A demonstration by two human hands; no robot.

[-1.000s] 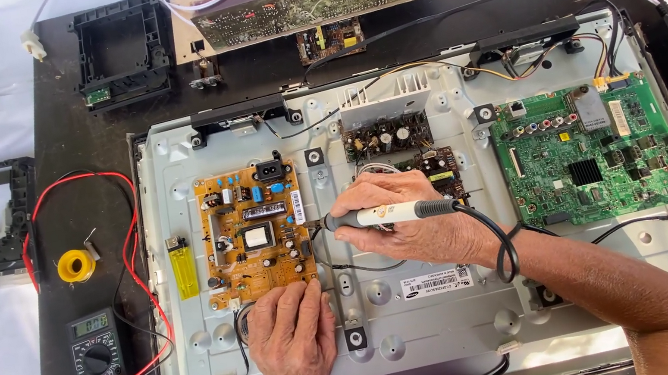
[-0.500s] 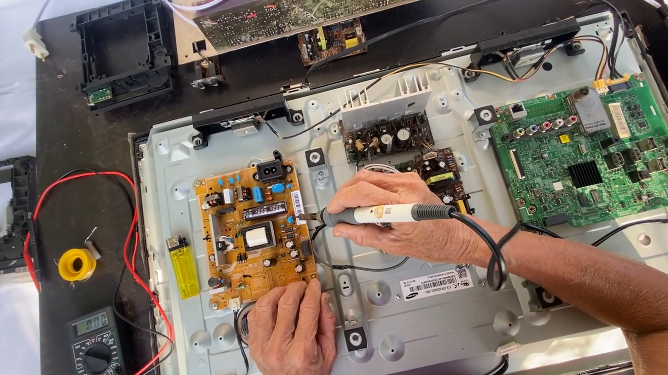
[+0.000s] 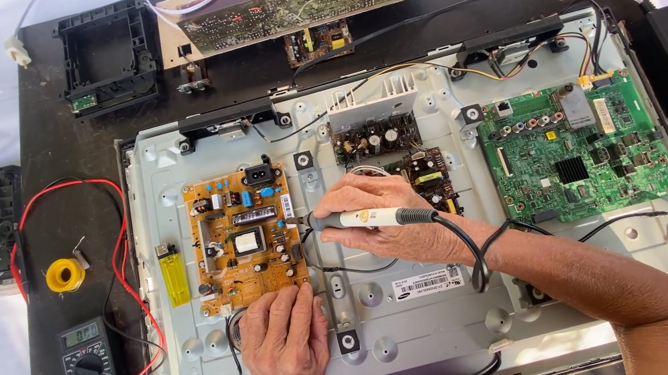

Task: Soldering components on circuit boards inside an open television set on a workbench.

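Iron lies level in the closed right hand, tip pointing left at the orange board edge; left hand presses flat just below, nearer the board.

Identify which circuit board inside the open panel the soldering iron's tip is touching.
The orange-brown board at the left: the right hand holds the iron's tip at its right edge. The green board lies far right, untouched.

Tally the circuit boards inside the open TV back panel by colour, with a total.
Orange-brown board: 1
Green board: 1
Dark boards: 2
Total: 4
The left hand rests at the orange-brown board's lower edge; the right hand holds a soldering iron.
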